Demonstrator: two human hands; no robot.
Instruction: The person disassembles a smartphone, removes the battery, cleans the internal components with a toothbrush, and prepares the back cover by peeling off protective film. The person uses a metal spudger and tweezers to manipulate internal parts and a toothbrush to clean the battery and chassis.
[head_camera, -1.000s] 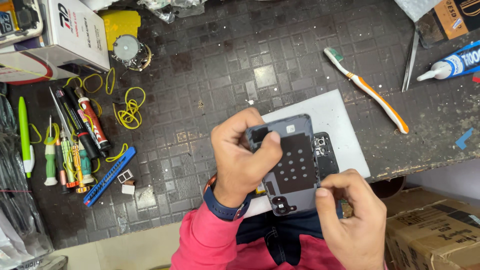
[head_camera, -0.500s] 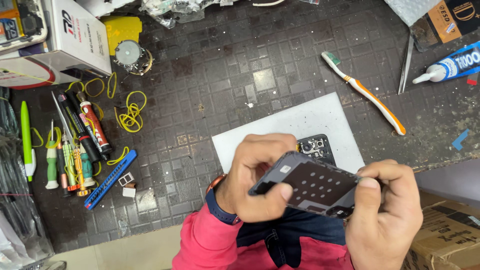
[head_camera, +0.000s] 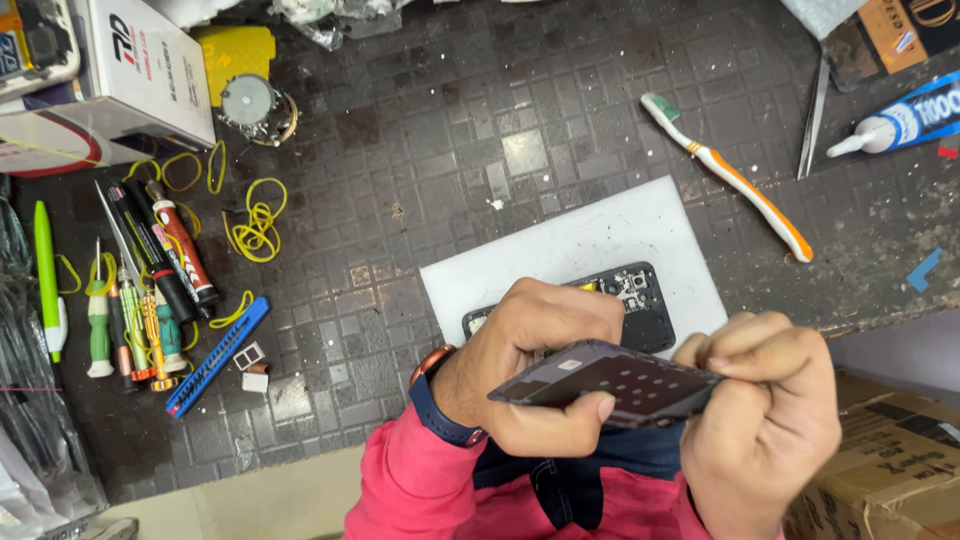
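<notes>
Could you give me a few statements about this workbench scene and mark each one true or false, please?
1. Both hands hold the dark back cover. True: the left hand and right hand grip it at opposite ends.
2. The opened phone lies on the white mat. True.
3. The toothbrush lies on the white mat. False: it lies on the dark bench, beyond the mat.
4. The blue cutter is in the right hand. False: it lies on the bench beside the screwdrivers.
</notes>
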